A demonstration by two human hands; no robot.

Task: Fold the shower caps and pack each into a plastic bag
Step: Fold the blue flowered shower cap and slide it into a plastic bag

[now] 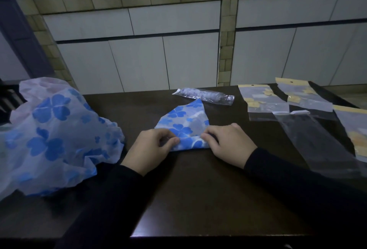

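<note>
Blue flowers cover the folded shower cap lying flat mid-table. My left hand and right hand each pinch its near edge. I think the thin plastic could spring open if 1 pinch slips. The empty plastic bag waits on the right.

Both hands, left & right, pinch near edge of folded shower cap on counter; empty bags at right.
</note>
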